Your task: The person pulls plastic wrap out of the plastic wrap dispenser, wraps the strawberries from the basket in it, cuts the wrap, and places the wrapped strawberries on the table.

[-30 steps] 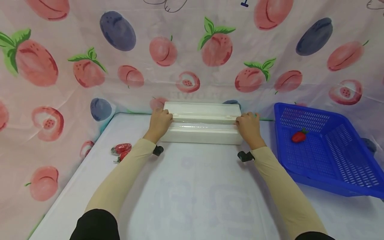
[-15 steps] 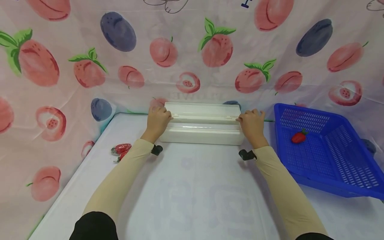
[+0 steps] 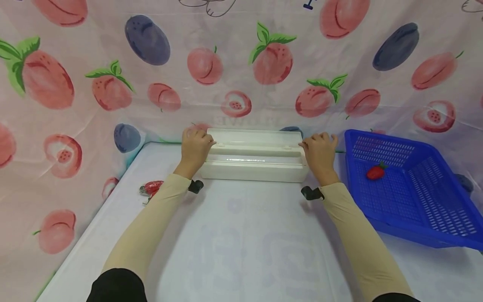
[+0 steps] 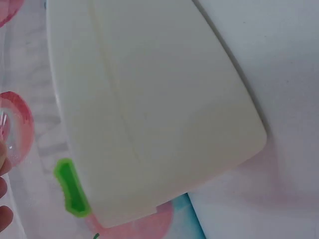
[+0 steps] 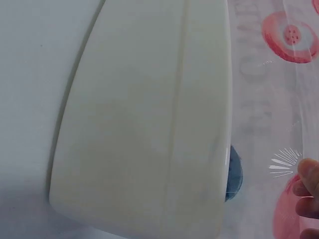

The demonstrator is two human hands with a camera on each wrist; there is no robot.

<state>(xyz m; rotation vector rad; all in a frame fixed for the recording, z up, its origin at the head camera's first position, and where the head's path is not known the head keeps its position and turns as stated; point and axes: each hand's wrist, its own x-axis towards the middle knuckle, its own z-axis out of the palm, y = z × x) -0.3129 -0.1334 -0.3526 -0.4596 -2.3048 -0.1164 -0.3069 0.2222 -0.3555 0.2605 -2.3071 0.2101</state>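
A white cling film dispenser (image 3: pixel 256 172) stands at the back of the table, lid (image 3: pixel 256 136) raised, a glossy film roll (image 3: pixel 249 159) inside. My left hand (image 3: pixel 195 152) is at its left end, fingers bent toward the thumb; in the left wrist view its fingertips (image 4: pixel 4 181) hold clear film. At the right end my right hand (image 3: pixel 320 156) pinches the film's other corner between thumb and fingers. Clear cling film (image 5: pixel 294 119) shows as a faint sheen in the right wrist view. Both wrist views are mostly filled by the dispenser's white body (image 4: pixel 149 99).
A blue plastic basket (image 3: pixel 400 233) with one strawberry (image 3: pixel 376 172) stands on the right. Left of my left forearm lie red strawberries (image 3: pixel 151 187) that look wrapped in clear film. A fruit-print curtain (image 3: pixel 234 50) hangs behind the white tabletop (image 3: pixel 241 235).
Both hands have risen slightly and moved a little outward, away from each other. The dispenser stays in place with its lid raised.
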